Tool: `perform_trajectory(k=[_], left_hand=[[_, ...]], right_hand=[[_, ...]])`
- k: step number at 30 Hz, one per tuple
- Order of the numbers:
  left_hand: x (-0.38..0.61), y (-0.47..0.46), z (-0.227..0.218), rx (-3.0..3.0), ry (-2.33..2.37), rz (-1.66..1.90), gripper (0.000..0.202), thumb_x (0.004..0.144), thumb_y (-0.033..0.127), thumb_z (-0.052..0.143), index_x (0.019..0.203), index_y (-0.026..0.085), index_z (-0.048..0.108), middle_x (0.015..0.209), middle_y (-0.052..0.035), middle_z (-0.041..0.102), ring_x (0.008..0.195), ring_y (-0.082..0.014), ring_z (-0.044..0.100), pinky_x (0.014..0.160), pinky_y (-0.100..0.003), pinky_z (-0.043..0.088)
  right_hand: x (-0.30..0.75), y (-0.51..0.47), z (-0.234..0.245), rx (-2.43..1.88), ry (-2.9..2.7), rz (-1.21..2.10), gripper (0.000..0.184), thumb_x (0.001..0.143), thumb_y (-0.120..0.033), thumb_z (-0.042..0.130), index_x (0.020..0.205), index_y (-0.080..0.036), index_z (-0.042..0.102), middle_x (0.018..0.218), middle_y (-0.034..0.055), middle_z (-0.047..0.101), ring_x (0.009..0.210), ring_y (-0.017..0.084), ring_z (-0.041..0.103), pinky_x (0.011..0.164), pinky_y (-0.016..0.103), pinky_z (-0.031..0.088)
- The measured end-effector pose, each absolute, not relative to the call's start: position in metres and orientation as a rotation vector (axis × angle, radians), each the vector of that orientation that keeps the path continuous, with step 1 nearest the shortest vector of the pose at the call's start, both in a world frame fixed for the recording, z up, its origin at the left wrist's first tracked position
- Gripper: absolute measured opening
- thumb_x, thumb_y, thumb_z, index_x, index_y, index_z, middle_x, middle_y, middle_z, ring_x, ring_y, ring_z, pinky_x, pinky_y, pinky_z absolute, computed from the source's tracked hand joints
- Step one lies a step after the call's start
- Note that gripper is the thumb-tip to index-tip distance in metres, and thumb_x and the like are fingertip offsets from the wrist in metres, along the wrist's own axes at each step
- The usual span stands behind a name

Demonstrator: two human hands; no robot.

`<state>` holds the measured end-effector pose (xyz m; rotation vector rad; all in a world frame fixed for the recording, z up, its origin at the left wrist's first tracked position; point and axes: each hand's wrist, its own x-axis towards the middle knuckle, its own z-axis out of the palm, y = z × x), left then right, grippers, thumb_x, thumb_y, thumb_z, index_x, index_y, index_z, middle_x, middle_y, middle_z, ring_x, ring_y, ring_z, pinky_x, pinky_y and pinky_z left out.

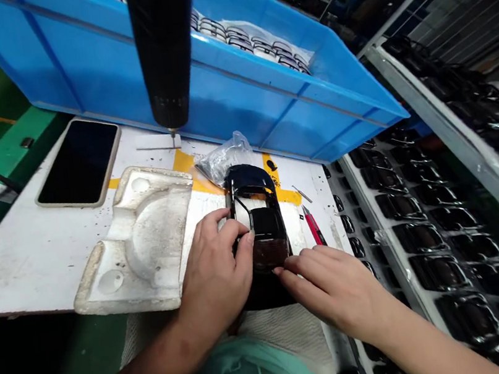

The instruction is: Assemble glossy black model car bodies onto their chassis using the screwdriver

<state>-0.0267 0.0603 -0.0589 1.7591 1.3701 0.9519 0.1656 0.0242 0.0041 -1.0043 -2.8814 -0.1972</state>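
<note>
A glossy black model car body (260, 229) lies on the white work board (23, 277), its front pointing away from me and a white area showing through its open middle. My left hand (213, 273) grips its near left side, with the fingertips curled over the top. My right hand (334, 284) comes in from the lower right, its fingertips against the car's rear edge. Whether those fingers grip the body is hidden. A red utility knife (314, 226) lies just beyond those fingertips, beside the car.
A black electric screwdriver (163, 50) hangs vertically above the board. Behind it stands a blue plastic bin (273, 96) holding bagged parts. A worn white moulded tray (138, 241), a phone (78, 164) and a clear plastic bag (224, 159) lie on the board. Racks of black car bodies (444, 233) fill the right.
</note>
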Motion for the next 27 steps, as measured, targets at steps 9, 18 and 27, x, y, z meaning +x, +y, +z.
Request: perform_trajectory(k=[9,18,27], left_hand=[[-0.024,0.073,-0.061,1.822,1.400,0.956,0.016,0.096,0.030,0.054,0.088,0.020,0.063,0.114,-0.0102,0.059,0.119,-0.0269,0.057,0.107,-0.045,0.042],[-0.015,0.078,-0.058,1.813,1.459,0.869,0.024,0.092,0.036,0.060,0.076,0.020,0.067,0.121,-0.0122,0.058,0.128,-0.0314,0.052,0.114,-0.051,0.036],[-0.018,0.076,0.007,1.722,1.169,0.934,0.031,0.099,0.037,0.052,0.085,0.023,0.075,0.144,-0.0051,0.061,0.146,-0.0282,0.044,0.119,-0.046,0.039]], right_hand=[[0.176,0.014,-0.020,-1.329,-2.465,-0.100,0.017,0.094,-0.022,0.065,0.110,-0.020,0.058,0.098,0.0077,0.068,0.085,0.020,0.060,0.073,0.035,0.049],[0.179,-0.002,-0.077,-1.436,-2.268,0.328,0.128,0.069,-0.071,0.079,0.162,-0.021,0.006,0.163,0.0254,0.025,0.152,0.041,0.027,0.120,0.069,0.026],[0.195,0.004,-0.005,-1.206,-1.958,0.626,0.114,0.073,-0.068,0.078,0.159,-0.028,0.014,0.157,0.0173,0.036,0.146,0.033,0.042,0.120,0.054,0.039]])
